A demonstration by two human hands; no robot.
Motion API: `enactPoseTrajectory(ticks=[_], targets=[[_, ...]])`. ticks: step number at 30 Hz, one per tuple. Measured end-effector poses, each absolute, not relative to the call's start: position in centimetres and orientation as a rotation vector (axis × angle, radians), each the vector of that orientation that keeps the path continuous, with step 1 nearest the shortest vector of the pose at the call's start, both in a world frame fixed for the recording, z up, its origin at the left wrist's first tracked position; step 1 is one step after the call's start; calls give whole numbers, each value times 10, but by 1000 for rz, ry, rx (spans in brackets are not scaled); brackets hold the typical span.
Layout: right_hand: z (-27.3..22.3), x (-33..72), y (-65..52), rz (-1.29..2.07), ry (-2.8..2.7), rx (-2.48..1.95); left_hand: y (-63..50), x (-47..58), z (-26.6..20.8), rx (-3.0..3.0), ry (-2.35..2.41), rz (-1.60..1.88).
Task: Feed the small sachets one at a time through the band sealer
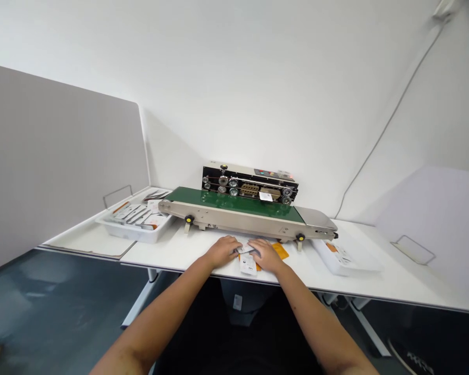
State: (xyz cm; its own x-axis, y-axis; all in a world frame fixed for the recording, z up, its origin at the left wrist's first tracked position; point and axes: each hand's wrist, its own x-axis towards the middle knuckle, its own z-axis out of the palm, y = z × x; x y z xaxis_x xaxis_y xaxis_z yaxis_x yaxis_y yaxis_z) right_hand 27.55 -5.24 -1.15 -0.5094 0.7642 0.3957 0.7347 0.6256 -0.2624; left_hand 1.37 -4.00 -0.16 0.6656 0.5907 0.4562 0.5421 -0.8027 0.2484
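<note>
At the front edge of the white table, both of my hands are on a small white-and-grey packet (245, 248). My left hand (222, 251) has its fingers closed at the packet's left end. From the other side, my right hand (266, 254) grips the right end, its fingers bent over it. Below them lies another white printed packet (248, 264), with orange showing around it. An orange packet (280, 251) sticks out beyond my right hand. Behind stands a band sealer (250, 182) with a green conveyor belt (219, 199); a white packet (266, 196) sits in it, upright against the sealing head.
A white plastic bin (136, 232) full of packets stands at the left, with more packets behind it. Another bin (347, 268) with several packets is at the right. A grey partition (62, 156) borders the left side. A cable (391, 122) runs down the wall.
</note>
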Motion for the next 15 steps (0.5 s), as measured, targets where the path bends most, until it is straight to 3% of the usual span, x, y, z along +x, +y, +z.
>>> enactPoseTrajectory(ticks=[15], targets=[[-12,275,-49,-407,-2046,-1100,-56,12,13,2670,958,951]])
